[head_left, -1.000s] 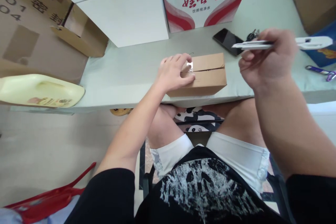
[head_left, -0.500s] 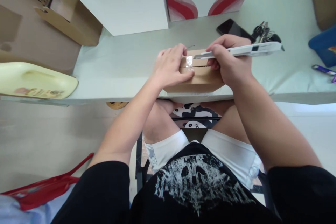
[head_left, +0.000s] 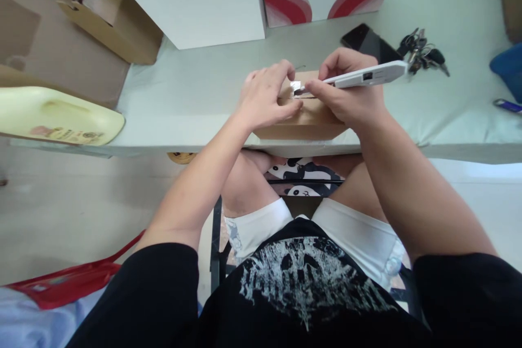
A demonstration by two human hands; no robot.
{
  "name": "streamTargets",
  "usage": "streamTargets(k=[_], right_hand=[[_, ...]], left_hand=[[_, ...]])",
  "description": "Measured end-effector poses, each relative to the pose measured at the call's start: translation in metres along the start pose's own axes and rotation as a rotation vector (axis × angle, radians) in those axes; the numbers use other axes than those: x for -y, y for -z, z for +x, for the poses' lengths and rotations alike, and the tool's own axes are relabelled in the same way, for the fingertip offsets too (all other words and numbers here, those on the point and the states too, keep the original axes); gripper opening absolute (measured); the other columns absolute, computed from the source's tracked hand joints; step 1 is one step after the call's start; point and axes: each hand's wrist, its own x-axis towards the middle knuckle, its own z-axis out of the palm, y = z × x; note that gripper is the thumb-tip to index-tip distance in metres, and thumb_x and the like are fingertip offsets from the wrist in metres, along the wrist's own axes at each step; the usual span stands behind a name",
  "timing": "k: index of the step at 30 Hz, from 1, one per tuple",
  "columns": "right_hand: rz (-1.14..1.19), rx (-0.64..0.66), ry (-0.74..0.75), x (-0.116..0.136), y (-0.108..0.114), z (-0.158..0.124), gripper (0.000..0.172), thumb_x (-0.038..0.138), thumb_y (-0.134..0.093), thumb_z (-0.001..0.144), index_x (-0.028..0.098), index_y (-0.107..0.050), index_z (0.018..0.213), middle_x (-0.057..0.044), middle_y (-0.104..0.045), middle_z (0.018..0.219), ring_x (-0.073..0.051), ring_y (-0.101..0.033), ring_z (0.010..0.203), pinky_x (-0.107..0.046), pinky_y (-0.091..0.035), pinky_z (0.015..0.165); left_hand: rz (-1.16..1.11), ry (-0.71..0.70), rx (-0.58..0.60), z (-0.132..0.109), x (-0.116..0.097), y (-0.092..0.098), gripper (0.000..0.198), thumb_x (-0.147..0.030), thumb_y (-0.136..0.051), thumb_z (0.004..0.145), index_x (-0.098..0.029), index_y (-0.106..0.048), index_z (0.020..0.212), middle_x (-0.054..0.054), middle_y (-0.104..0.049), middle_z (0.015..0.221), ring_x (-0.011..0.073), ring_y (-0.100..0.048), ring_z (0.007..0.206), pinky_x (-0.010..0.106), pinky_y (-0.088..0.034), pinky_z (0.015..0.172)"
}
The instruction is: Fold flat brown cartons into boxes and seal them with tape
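Small brown rectangular cardboard box at the near edge of the table, which wears a pale green cloth. Left hand spread over the box's left end, thumb and fingers apart, resting on it. Right hand closed round a slim white utility knife, blade tip at the short shiny strip of tape on the top seam — whether cutting or just touching, can't tell. Progress: blade brought to the tape; flaps lie shut, no clear cut visible, box unopened. Black phone and bunched metal keys beyond — toward the table's far side.
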Motion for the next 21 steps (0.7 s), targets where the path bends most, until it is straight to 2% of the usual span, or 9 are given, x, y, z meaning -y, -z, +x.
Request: streamTargets(k=[4, 11, 21], right_hand=[[-0.024, -0.004, 0.024, 0.0007, -0.0006, -0.0004, 0.027, 0.033, -0.087, 0.072, 0.026, -0.061, 0.069, 0.001, -0.056, 0.065, -0.018, -0.061, 0.071, -0.030, -0.045, 0.060], [-0.050, -0.045, 0.064, -0.0027, -0.0017, -0.0014, 0.031, 0.038, -0.077, 0.082, 0.024, -0.056, 0.063, 0.001, -0.055, 0.061, -0.016, -0.059, 0.068, -0.028, -0.045, 0.059], [-0.083, -0.044, 0.071, -0.0027, -0.0012, -0.0018, 0.029, 0.032, -0.076, 0.084, 0.025, -0.057, 0.062, 0.002, -0.056, 0.060, -0.016, -0.058, 0.065, -0.028, -0.045, 0.057]], left_hand=[[0.007, 0.001, 0.006, 0.0004, -0.0002, 0.0001, 0.042, -0.037, -0.071, 0.082, -0.031, -0.057, 0.122, 0.006, -0.066, 0.118, 0.0358, -0.059, 0.125, 0.055, -0.038, 0.114], [-0.005, 0.006, 0.013, -0.0001, -0.0029, 0.0022, 0.042, -0.035, -0.072, 0.080, -0.030, -0.061, 0.120, 0.006, -0.066, 0.118, 0.0373, -0.058, 0.127, 0.056, -0.037, 0.115], [0.026, 0.002, 0.020, 0.0004, -0.0047, 0.0030, 0.035, -0.034, -0.070, 0.081, -0.029, -0.064, 0.115, 0.006, -0.067, 0.121, 0.0360, -0.059, 0.126, 0.057, -0.037, 0.116]])
